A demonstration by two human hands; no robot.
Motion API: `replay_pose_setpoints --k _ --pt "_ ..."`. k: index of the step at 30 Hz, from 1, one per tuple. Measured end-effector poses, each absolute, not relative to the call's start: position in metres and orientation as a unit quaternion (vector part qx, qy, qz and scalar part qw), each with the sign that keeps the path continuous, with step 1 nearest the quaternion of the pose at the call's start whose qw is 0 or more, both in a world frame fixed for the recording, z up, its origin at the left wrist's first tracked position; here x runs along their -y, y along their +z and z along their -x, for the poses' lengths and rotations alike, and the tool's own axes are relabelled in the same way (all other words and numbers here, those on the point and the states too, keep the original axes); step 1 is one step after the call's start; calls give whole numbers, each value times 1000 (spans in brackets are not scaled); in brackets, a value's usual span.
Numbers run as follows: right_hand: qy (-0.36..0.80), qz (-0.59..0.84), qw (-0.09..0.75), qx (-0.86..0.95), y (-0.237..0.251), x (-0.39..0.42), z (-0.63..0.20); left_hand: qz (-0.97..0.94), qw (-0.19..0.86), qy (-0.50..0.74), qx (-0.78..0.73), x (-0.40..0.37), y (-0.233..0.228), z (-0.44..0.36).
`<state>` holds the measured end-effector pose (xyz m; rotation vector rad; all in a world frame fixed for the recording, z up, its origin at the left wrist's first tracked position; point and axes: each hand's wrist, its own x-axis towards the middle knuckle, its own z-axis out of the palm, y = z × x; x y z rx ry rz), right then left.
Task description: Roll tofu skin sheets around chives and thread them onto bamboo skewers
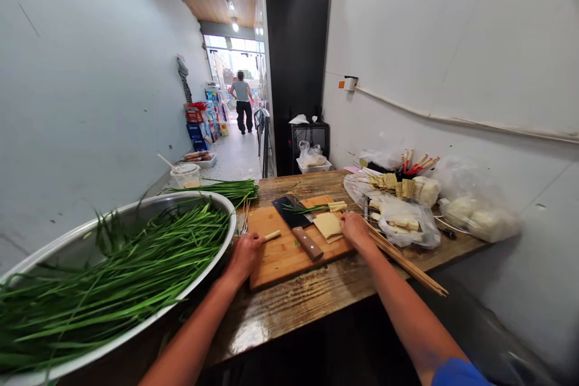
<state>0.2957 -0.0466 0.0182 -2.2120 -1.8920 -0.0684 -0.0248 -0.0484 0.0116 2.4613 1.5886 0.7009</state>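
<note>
Nearest, the left hand rests at the left edge of the cutting board on the wooden table, its fingers closed on a small pale roll that pokes out rightwards, with the steel basin of green chives just beside it. The right hand lies fingers-down on the board's right edge, touching the stack of tofu sheets, bamboo skewers alongside. Between the hands lies a cleaver; beyond it, bagged food against the wall.
</note>
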Motion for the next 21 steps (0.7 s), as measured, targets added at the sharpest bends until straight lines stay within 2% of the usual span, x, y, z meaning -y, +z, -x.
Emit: replay_pose_setpoints --k 9,15,17,21 --pt "31 781 97 617 22 3 -304 -824 9 251 -507 29 -10 33" --pt "24 784 141 603 34 -1 -305 -795 78 339 -496 24 -18 36" --pt "11 776 192 601 43 9 -307 -790 95 353 -492 23 -18 36" --pt "22 695 389 604 61 55 -294 -790 118 368 -476 20 -18 36"
